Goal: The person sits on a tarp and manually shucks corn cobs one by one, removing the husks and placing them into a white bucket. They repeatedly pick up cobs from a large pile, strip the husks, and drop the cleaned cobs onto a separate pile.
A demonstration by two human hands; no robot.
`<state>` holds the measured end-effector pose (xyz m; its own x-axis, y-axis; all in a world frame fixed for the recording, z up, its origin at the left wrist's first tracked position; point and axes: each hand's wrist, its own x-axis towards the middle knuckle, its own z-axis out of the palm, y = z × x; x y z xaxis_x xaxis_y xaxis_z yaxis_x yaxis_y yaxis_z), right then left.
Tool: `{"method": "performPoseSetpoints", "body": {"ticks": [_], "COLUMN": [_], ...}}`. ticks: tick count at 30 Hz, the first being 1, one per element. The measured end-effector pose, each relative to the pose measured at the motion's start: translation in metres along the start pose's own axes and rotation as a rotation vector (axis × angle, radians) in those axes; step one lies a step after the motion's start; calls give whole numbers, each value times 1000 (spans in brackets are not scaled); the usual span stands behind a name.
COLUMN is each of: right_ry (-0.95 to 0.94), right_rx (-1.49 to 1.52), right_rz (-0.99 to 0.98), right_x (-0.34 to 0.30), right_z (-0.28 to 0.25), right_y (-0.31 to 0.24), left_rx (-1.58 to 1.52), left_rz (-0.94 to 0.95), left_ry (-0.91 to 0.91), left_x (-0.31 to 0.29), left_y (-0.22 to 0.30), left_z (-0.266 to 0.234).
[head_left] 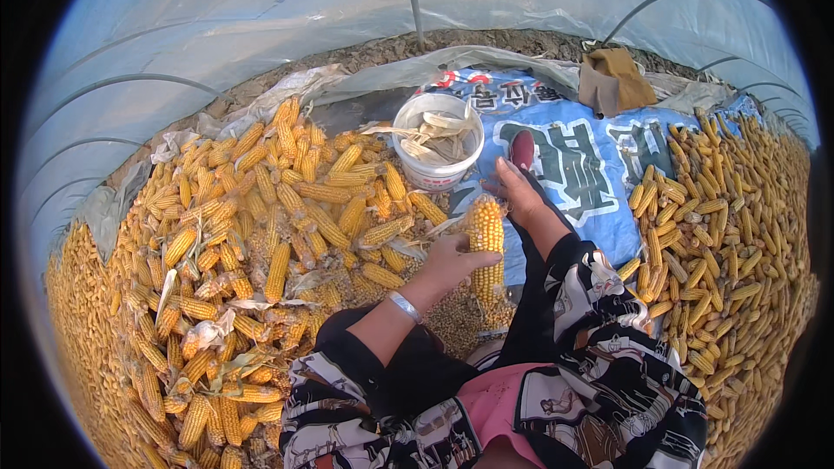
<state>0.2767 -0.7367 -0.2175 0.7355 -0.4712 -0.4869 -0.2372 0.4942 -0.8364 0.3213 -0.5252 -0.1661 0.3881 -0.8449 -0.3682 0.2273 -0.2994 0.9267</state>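
Note:
An ear of corn [486, 252], yellow and stripped of its husk, stands nearly upright in front of me. My left hand [453, 262] is closed around its left side, with the thumb lying across the kernels. Just above and to the right of the ear's tip is my right hand [519, 194]. Its fingers are apart and nothing shows in them. A white bucket [476, 156] holding pale dry husks stands beyond both hands. Loose kernels and bits [456, 321] cover the ground below the ear.
Husked ears are heaped to my left [287, 208], some with husk scraps. Another corn pile [712, 226] lies to the right. Between them spreads a blue printed sheet [599, 200]. A brown cloth [618, 78] lies at its far edge, near the plastic tunnel wall [521, 0].

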Motion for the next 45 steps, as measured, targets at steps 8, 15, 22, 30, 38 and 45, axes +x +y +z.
{"method": "performPoseSetpoints", "body": {"ticks": [8,15,22,30,38,45], "right_ry": [-356,-389,-158,801,411,-114], "right_rx": [679,1033,1172,1142,486,-425], "right_rz": [175,261,23,-820,-127,167], "right_x": [-118,-153,-167,-243,-98,-4], "right_z": [-12,-55,-155,-383,-252,-13], "right_y": [164,184,120,-92,38,137], "left_rx": [1119,1028,848,714,691,1302], "left_rz": [367,3,503,574,-191,-472], "left_ry": [-131,-527,-452,443,1069,954], "left_x": [10,4,-12,-124,-176,-139], "left_y": [-37,-50,-4,29,-150,-194], "left_z": [24,51,95,-66,-279,-349]}}
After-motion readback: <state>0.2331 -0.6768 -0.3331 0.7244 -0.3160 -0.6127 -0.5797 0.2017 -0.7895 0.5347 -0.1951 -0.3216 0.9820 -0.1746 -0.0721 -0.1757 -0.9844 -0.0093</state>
